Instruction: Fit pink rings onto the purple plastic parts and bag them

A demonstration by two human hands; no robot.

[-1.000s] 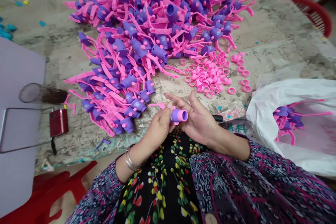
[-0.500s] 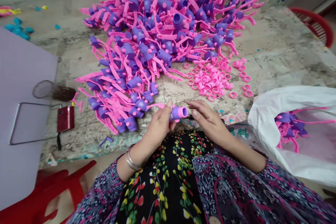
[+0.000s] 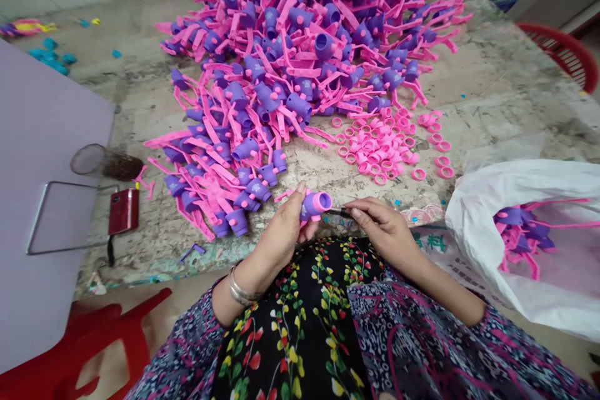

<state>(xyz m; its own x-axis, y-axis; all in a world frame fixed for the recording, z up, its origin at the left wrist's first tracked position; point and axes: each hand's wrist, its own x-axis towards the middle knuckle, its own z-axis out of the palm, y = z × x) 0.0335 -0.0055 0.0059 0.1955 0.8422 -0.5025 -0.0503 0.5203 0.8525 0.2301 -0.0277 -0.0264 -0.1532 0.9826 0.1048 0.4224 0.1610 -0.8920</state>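
My left hand is closed around a purple plastic cup-shaped piece, its round opening facing right. A pink ring circles that open end, and a pink arm sticks out past my thumb on the left. My right hand pinches a thin dark tool whose tip points at the piece; what kind of tool it is I cannot make out. Beyond my hands lies a cluster of loose pink rings. A large heap of purple and pink pieces spreads over the worn table.
A white sack holding similar pieces stands open at the right. At the left are a glass of dark contents, a small red box-like object and a pale panel. A red stool is below left.
The thin dark tool now shows clearly between my right fingers, which have closed into a pinch. My left hand still holds the piece, turned slightly. The whole view has shifted a little.
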